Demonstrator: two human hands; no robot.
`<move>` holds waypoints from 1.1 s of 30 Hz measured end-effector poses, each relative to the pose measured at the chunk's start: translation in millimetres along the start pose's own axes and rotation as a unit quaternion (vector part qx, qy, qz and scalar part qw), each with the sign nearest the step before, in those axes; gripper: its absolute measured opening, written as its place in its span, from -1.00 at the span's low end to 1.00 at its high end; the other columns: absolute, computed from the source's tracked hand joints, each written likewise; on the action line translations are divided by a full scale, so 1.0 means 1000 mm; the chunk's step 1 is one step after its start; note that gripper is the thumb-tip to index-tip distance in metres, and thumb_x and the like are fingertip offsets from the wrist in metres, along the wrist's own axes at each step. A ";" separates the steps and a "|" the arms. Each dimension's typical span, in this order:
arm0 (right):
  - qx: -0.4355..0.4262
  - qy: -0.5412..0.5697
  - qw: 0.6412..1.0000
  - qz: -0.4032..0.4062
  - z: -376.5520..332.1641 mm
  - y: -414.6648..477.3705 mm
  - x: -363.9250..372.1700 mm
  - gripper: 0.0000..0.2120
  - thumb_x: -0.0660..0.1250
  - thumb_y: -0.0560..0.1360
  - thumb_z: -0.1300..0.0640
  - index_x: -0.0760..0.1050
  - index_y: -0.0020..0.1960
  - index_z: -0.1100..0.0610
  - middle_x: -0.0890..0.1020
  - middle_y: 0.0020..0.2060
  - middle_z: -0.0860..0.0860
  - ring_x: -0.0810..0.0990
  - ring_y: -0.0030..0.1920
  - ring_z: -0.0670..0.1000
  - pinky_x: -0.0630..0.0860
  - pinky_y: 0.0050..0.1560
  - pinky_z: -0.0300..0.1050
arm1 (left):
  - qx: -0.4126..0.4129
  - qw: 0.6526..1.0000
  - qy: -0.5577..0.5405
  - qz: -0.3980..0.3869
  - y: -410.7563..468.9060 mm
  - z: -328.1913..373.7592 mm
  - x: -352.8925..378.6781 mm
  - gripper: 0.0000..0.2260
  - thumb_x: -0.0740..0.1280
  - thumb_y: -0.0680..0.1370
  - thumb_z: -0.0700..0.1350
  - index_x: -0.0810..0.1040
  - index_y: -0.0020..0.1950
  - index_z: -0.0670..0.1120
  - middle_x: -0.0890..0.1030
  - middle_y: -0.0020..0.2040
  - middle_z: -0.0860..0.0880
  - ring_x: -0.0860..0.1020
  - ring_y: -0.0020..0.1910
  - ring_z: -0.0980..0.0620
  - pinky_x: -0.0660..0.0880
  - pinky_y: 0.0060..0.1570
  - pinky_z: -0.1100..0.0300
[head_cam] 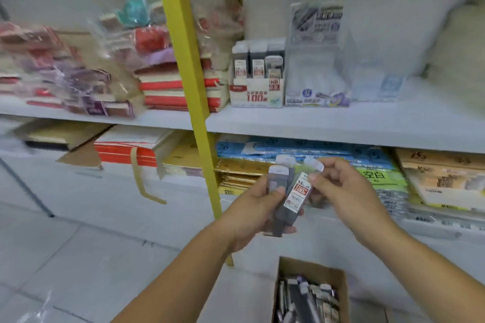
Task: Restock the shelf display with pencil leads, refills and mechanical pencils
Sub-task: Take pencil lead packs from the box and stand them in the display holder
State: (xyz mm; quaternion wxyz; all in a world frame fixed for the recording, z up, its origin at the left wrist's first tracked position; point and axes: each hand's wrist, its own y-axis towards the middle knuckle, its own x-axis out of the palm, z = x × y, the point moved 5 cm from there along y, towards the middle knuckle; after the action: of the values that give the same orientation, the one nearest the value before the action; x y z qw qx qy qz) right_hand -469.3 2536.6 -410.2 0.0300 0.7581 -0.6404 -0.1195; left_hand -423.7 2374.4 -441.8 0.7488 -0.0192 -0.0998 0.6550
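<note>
Left hand (256, 208) grips a few slim grey plastic lead cases (274, 183), long axes near upright. Right hand (346, 191) pinches the white-labelled grey case (296, 195), apparently at its cap. White cardboard display box (258, 89) sits on the pale shelf (341, 124), directly above the left hand.

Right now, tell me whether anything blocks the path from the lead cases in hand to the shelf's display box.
Nothing visible does. The lead cases, held by the left hand and right hand, sit below the display box; the yellow post stands left of that path.
</note>
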 end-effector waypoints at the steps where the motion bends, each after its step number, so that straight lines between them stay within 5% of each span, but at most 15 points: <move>1: -0.017 0.000 1.000 0.009 -0.021 0.010 -0.002 -0.83 0.37 0.53 0.21 0.49 0.07 0.03 0.69 -0.15 0.04 0.67 -0.22 0.03 0.59 -0.27 -0.19 | 0.026 0.999 0.030 0.022 -0.001 0.018 -0.004 -0.78 0.17 0.70 -0.05 0.49 0.30 0.14 0.68 0.14 -0.01 0.67 0.10 -0.07 0.64 0.05 -0.13; 7: -0.216 -0.026 0.975 0.048 -0.149 0.075 -0.013 -0.74 0.35 0.53 0.26 0.42 -0.06 -0.11 0.65 -0.05 0.08 0.68 -0.15 0.00 0.63 -0.16 -0.15 | 0.187 0.971 0.060 0.135 0.000 0.098 -0.032 -0.89 0.22 0.68 -0.04 0.49 0.17 0.10 0.71 -0.01 0.10 0.69 -0.17 0.09 0.63 -0.28 0.14; 10: -0.297 -0.095 0.949 0.053 -0.189 0.101 -0.005 -0.70 0.35 0.52 0.24 0.40 -0.09 -0.16 0.63 -0.10 -0.02 0.66 -0.08 0.07 0.61 -0.03 0.04 | 0.235 0.957 0.030 0.170 0.004 0.118 -0.044 -0.87 0.23 0.67 -0.03 0.49 0.18 0.17 0.71 -0.03 0.05 0.65 -0.23 0.11 0.59 -0.32 0.20; 13: -0.343 -0.226 0.910 0.054 -0.205 0.126 0.013 -0.78 0.35 0.52 0.18 0.39 -0.04 -0.12 0.60 -0.14 -0.13 0.63 -0.10 -0.01 0.56 -0.03 -0.01 | 0.255 0.949 0.021 0.183 0.011 0.127 -0.055 -0.86 0.20 0.68 -0.01 0.50 0.19 0.18 0.71 -0.08 0.03 0.62 -0.28 0.12 0.56 -0.32 0.23; 17: -0.339 -0.389 0.856 0.032 -0.203 0.158 0.035 -0.85 0.34 0.53 0.16 0.42 0.06 0.03 0.60 -0.11 -0.05 0.57 -0.11 0.00 0.50 -0.10 -0.03 | 0.260 0.947 0.018 0.186 0.020 0.131 -0.069 -0.87 0.19 0.68 0.03 0.51 0.15 0.17 0.68 -0.15 0.02 0.62 -0.30 0.10 0.55 -0.32 0.24; 24: -0.299 -0.467 0.832 0.028 -0.184 0.197 0.034 -0.85 0.39 0.50 0.08 0.59 0.07 0.04 0.52 -0.05 0.01 0.47 -0.04 0.01 0.38 -0.05 -0.10 | 0.265 0.945 0.007 0.190 0.026 0.131 -0.085 -0.88 0.19 0.67 0.06 0.52 0.10 0.23 0.67 -0.15 0.03 0.61 -0.31 0.11 0.60 -0.28 0.21; 29: -0.291 -0.470 0.832 0.037 -0.175 0.205 0.033 -0.77 0.39 0.51 0.02 0.60 0.13 0.05 0.53 -0.06 0.00 0.46 -0.07 -0.03 0.37 -0.06 -0.12 | 0.270 0.944 0.023 0.187 0.028 0.133 -0.083 -0.87 0.18 0.67 0.06 0.50 0.14 0.22 0.67 -0.13 0.05 0.59 -0.32 0.14 0.59 -0.29 0.24; 33: -0.284 -0.438 0.853 0.029 -0.177 0.204 0.035 -0.91 0.41 0.49 0.05 0.58 -0.01 0.01 0.57 -0.09 -0.05 0.48 -0.10 -0.08 0.39 -0.07 -0.13 | 0.274 0.944 0.027 0.184 0.028 0.136 -0.079 -0.88 0.19 0.67 0.04 0.50 0.14 0.20 0.67 -0.14 0.05 0.57 -0.34 0.16 0.59 -0.30 0.25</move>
State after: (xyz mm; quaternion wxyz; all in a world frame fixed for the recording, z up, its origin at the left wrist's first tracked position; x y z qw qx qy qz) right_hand -621.4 2446.9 -203.2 -0.0356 0.5672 -0.5469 -0.6148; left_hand -484.0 2287.2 -323.1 0.5940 0.1508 0.1086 0.7827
